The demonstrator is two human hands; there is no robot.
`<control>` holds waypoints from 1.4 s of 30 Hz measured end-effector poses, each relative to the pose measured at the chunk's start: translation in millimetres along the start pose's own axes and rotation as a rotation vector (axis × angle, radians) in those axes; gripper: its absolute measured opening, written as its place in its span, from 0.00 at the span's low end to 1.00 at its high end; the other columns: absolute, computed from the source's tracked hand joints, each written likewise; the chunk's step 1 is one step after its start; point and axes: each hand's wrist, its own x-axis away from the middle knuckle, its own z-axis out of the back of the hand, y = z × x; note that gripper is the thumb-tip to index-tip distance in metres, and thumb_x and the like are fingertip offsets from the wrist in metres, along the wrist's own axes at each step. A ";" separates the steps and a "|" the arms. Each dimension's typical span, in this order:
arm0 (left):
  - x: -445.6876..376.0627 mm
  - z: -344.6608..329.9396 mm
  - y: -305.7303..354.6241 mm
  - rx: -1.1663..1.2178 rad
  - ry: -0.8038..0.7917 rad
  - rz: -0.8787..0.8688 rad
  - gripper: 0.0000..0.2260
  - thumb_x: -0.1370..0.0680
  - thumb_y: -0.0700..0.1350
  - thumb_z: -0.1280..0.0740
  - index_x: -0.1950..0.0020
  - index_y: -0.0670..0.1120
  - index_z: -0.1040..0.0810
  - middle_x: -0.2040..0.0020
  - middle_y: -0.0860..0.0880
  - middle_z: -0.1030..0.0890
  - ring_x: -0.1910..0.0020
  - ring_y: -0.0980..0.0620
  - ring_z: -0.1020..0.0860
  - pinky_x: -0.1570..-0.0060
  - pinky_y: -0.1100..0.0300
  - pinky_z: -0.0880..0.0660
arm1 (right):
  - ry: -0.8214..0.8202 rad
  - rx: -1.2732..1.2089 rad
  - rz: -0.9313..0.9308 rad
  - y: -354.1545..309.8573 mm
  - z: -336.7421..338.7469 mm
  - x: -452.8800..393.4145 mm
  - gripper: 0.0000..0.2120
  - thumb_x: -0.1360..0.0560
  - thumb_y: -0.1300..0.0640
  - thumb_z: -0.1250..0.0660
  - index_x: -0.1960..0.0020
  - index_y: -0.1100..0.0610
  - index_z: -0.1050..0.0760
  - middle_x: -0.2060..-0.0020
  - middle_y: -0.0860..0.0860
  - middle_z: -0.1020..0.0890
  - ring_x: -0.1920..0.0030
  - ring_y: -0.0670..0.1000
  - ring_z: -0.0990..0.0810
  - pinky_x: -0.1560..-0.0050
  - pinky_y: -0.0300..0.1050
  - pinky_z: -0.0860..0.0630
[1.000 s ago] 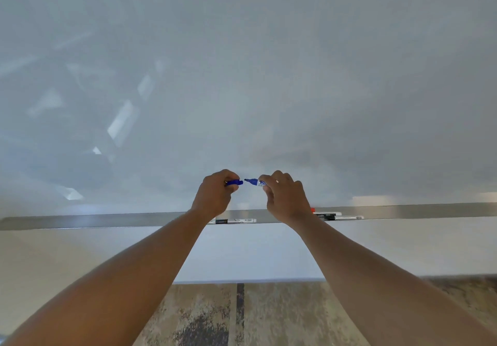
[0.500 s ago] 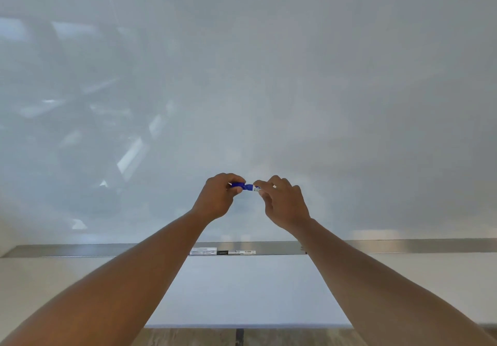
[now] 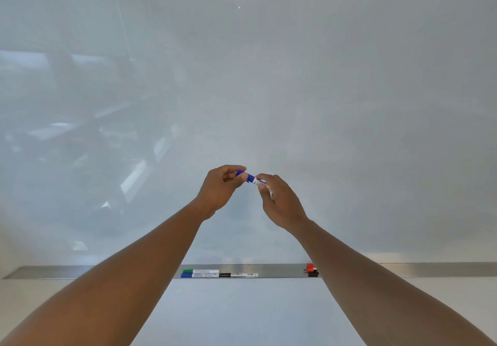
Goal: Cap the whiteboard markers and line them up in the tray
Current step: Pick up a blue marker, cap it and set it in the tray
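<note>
White board surface (image 3: 295, 90) fills the space behind and above both hands, and well below them the metal tray (image 3: 282, 270) runs across under the forearms. In that tray, below the left hand, a green-capped marker (image 3: 200, 271) and a blue-capped marker (image 3: 199, 275) lie side by side, with a black-capped marker (image 3: 238, 275) just beside them toward the right; a red item (image 3: 310, 267) and something dark are partly hidden by the right forearm. The left hand (image 3: 219, 191) is pinched on the blue cap (image 3: 246, 176), and the right hand (image 3: 281, 203) is closed around the white barrel of the blue marker (image 3: 258, 181), held up between the two. Cap and barrel appear joined, though whether the cap is fully seated cannot be told. The step is best finished by pressing the two ends straight together along one axis until a click is felt, with the barrel gripped close to the joint so it does not bend or slip, before it is lowered into the tray alongside the others.
</note>
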 end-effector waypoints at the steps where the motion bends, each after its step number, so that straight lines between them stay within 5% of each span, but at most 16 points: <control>1: -0.3 -0.3 2.4 0.029 0.019 0.006 0.09 0.22 0.47 0.30 0.42 0.49 0.18 0.54 0.54 0.16 0.59 0.63 0.21 0.58 0.70 0.29 | -0.006 -0.080 -0.030 -6.2 1.6 -0.6 0.12 0.18 0.53 0.45 0.38 0.50 0.27 0.53 0.45 0.23 0.55 0.46 0.25 0.55 0.44 0.28; 8: -0.3 -8.8 16.9 0.029 -0.012 -0.085 0.09 0.24 0.48 0.28 0.44 0.50 0.17 0.55 0.53 0.15 0.57 0.62 0.18 0.53 0.66 0.24 | -0.145 -0.593 -0.511 -38.9 9.6 -8.4 0.33 0.30 0.23 0.52 0.59 0.50 0.24 0.63 0.47 0.25 0.61 0.47 0.28 0.56 0.40 0.33; 11: -0.9 -14.1 25.1 -0.030 -0.045 -0.123 0.09 0.24 0.49 0.27 0.45 0.50 0.17 0.53 0.52 0.15 0.55 0.57 0.17 0.55 0.64 0.25 | -0.161 -0.686 -0.590 -48.1 14.2 -11.2 0.31 0.34 0.20 0.51 0.73 0.45 0.28 0.69 0.49 0.34 0.69 0.47 0.39 0.65 0.41 0.41; 16: 2.5 -17.3 34.6 -0.133 -0.064 -0.179 0.10 0.25 0.46 0.27 0.44 0.50 0.17 0.54 0.56 0.15 0.57 0.60 0.17 0.63 0.73 0.29 | -0.154 -0.758 -0.716 -54.0 15.8 -12.8 0.37 0.44 0.16 0.45 0.70 0.52 0.38 0.72 0.48 0.36 0.70 0.48 0.42 0.68 0.43 0.45; 25: 4.0 -18.3 30.2 -0.188 -0.115 -0.212 0.07 0.24 0.45 0.28 0.47 0.50 0.16 0.54 0.56 0.15 0.56 0.60 0.17 0.58 0.69 0.27 | -0.101 -0.751 -0.722 -51.0 19.4 -12.9 0.28 0.28 0.29 0.42 0.71 0.52 0.37 0.71 0.48 0.36 0.73 0.46 0.40 0.68 0.39 0.40; 30: 4.6 -21.1 25.8 -0.157 -0.108 -0.175 0.06 0.24 0.47 0.28 0.48 0.51 0.17 0.54 0.56 0.15 0.57 0.60 0.17 0.59 0.68 0.28 | -0.117 -0.697 -0.721 -44.3 19.1 -13.0 0.30 0.31 0.26 0.42 0.70 0.53 0.40 0.72 0.47 0.36 0.73 0.46 0.39 0.68 0.39 0.40; 36: -1.7 -15.5 2.8 -0.105 -0.010 -0.049 0.07 0.25 0.51 0.27 0.49 0.52 0.18 0.56 0.54 0.16 0.55 0.57 0.17 0.54 0.62 0.24 | -0.198 -0.602 -0.671 -33.2 6.5 -9.7 0.25 0.24 0.31 0.46 0.57 0.52 0.28 0.63 0.49 0.27 0.66 0.46 0.33 0.63 0.39 0.36; 42: -0.2 -7.9 -33.7 -0.042 0.070 0.078 0.12 0.26 0.52 0.27 0.45 0.53 0.21 0.57 0.51 0.15 0.59 0.56 0.16 0.60 0.63 0.28 | -0.237 -0.478 -0.659 -11.7 -8.6 -3.6 0.13 0.25 0.50 0.33 0.46 0.58 0.27 0.57 0.50 0.23 0.61 0.48 0.26 0.62 0.40 0.31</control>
